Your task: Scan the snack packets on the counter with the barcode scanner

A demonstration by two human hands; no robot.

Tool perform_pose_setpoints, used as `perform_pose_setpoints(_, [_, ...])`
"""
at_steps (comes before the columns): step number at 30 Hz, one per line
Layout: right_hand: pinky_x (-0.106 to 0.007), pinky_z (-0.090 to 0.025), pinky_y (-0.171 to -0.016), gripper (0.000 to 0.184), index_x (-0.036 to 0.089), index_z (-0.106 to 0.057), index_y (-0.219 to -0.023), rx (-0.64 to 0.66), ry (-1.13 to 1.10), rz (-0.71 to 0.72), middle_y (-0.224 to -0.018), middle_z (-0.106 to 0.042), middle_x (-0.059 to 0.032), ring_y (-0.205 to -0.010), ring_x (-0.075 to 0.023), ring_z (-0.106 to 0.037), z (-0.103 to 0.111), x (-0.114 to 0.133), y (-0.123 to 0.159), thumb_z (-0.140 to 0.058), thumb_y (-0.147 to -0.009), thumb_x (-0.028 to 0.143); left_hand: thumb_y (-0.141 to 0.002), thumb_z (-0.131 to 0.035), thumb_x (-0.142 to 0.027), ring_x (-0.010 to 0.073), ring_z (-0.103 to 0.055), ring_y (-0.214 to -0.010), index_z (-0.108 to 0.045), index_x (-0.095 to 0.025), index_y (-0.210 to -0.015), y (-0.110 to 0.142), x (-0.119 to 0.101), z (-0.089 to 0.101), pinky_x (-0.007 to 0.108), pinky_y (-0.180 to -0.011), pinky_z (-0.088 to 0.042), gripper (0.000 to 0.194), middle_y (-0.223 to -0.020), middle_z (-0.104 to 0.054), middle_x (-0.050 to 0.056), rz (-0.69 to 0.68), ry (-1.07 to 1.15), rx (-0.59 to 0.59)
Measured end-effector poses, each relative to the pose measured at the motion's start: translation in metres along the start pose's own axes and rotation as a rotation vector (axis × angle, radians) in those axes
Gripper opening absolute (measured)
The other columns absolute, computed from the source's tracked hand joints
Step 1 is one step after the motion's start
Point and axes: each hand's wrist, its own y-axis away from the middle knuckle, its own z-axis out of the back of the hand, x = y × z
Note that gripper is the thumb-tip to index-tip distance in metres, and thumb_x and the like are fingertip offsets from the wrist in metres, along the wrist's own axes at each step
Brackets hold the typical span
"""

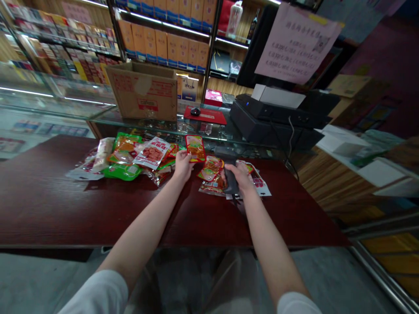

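Pinched by its lower left edge, a red-bordered snack packet (195, 148) stands tilted up in my left hand (183, 165). My right hand (241, 176) is wrapped round the grip of a dark grey barcode scanner (231, 179), whose head points up and left beside that packet. Below and around the scanner lie several snack packets (211, 169), partly covered by it and by my right hand. To the left of my left hand is a heap of packaged snacks, with a white packet (152, 152) on top and a green packet (121, 171) at its front.
The dark red wooden table (98, 213) carries the packets. Behind it, a glass counter holds an open cardboard box (144, 93), a black mouse (195, 111) on a red pad and a black machine (281, 113). Stocked shelves (166, 48) line the back.
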Motion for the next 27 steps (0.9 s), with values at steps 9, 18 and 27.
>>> perform_pose_setpoints(9, [-0.021,-0.04,-0.043,0.036,0.019,-0.06,-0.096,0.196,-0.113,-0.053,-0.061,-0.062,0.0036,-0.044,-0.0083,-0.047,-0.009,-0.013,0.007,-0.073,-0.072,0.043,-0.067,-0.048,-0.002,0.0146,-0.066,-0.087,-0.054,-0.026,-0.124,0.004,-0.009,-0.002,0.032,-0.08,-0.057,0.062,-0.113,-0.067,0.004,-0.017,0.034,0.047])
perform_pose_setpoints(18, [-0.02,-0.037,-0.04,0.036,0.019,-0.055,-0.085,0.15,-0.089,-0.058,-0.061,-0.059,0.0049,-0.042,-0.0071,-0.047,-0.013,-0.009,0.011,-0.075,-0.07,0.045,-0.079,-0.051,-0.014,0.0178,-0.068,-0.093,-0.054,-0.026,-0.121,0.0,-0.002,-0.002,0.037,-0.087,-0.056,0.044,-0.107,-0.067,0.005,-0.075,-0.035,0.038])
perform_pose_setpoints(27, [-0.022,-0.037,-0.041,0.034,0.023,-0.054,-0.094,0.063,-0.155,-0.021,-0.048,-0.052,0.0086,-0.041,-0.0105,-0.047,-0.002,-0.004,0.012,-0.072,-0.071,0.041,-0.083,-0.041,-0.009,0.0223,-0.045,-0.136,-0.062,-0.025,-0.125,0.01,-0.06,0.021,0.043,-0.119,-0.027,0.05,-0.137,-0.059,0.005,-0.836,-0.927,-0.062])
